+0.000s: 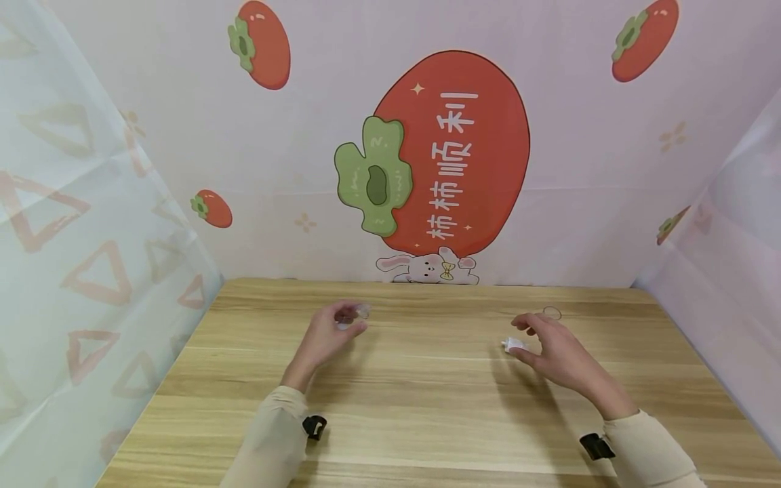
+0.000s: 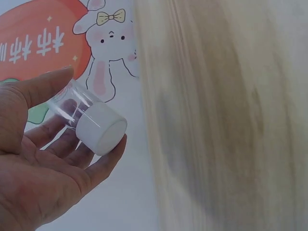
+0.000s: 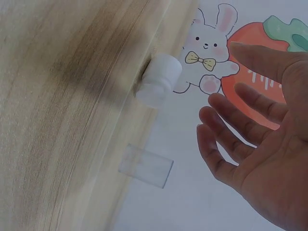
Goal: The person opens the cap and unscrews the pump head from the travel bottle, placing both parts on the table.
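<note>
My left hand (image 1: 323,339) holds a small clear bottle with a white cap (image 2: 101,127) between thumb and fingers, above the back left of the table. The bottle is tilted, its white end pointing away from the palm. On the right, my right hand (image 1: 552,349) is spread with loosely bent fingers and nothing in its grasp. Close by its thumb stands a small white plastic piece (image 3: 162,77), with a wide round body and a narrower end. Beyond the fingers is a clear open cylinder (image 3: 147,166), whose thin rim shows in the head view.
The wood-grain table (image 1: 415,407) reaches back to a pale wall sheet (image 1: 579,230) printed with persimmons and a rabbit. Patterned sheets also flank the left and right sides. A black clip-like device (image 1: 314,427) sits at the left sleeve, another (image 1: 596,446) at the right.
</note>
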### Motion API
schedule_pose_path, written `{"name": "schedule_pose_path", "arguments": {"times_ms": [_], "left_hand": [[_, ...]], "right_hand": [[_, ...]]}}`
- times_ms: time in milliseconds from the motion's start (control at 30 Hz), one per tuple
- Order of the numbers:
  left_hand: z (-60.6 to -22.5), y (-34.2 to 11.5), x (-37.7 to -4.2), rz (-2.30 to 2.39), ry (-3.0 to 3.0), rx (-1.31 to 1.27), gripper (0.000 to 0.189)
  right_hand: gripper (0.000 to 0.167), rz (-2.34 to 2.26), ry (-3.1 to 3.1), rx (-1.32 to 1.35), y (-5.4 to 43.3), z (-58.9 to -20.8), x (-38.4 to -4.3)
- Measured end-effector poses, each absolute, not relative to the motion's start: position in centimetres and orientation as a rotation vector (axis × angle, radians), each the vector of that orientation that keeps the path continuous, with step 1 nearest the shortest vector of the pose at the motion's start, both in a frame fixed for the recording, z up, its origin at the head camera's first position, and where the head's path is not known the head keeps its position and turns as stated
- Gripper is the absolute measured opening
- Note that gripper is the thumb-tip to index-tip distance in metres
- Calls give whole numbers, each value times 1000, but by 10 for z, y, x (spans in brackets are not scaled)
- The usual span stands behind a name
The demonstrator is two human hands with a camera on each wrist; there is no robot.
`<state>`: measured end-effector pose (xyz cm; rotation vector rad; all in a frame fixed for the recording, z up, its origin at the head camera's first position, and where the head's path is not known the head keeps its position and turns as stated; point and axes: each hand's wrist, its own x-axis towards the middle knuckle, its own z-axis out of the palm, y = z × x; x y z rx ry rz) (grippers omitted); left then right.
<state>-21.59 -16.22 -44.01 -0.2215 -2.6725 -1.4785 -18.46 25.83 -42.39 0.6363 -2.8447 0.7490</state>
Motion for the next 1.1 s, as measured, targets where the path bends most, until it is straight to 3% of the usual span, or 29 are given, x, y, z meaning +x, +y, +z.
{"name": "schedule_pose_path", "arguments": {"times_ms": [1100], "left_hand": [[-450, -183, -221, -1492, -2642, -54, 40]], "right_hand": [[42, 757, -2861, 673, 256, -423, -182]]}}
